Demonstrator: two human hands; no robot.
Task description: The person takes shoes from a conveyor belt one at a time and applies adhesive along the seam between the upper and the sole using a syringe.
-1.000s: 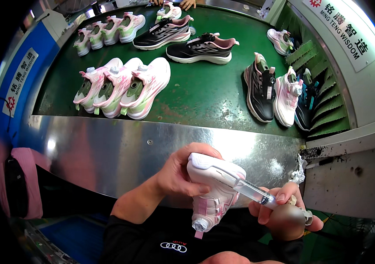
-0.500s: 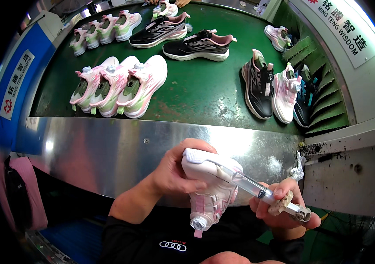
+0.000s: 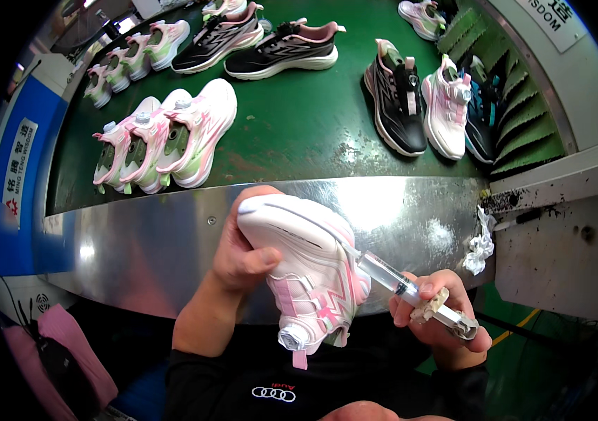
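Note:
A white and pink sneaker (image 3: 306, 249) is tilted in front of me, toe up and its side facing me. My left hand (image 3: 239, 256) is closed round its toe end, thumb on the sidewall. A round dial (image 3: 292, 338) and a pink tab hang at the shoe's lower end. My right hand (image 3: 442, 309) grips a clear syringe (image 3: 381, 272), thumb at the plunger end, with beige residue on its flange. The syringe's narrow tip meets the seam between sole and upper, near the shoe's right edge.
Behind the steel ledge (image 3: 137, 235), a green belt (image 3: 299, 133) carries pink-white shoes (image 3: 204, 133) at left, black sneakers (image 3: 285, 52) at the back and more shoes (image 3: 446, 109) at right. Green flaps (image 3: 530, 126) hang at the right opening. Crumpled white tissue (image 3: 480, 245) lies on the ledge's right end.
The sneaker has turned, showing more of its side, and moved up and left with my left hand. The syringe tip has shifted left along the sole edge. The whole view has shifted too.

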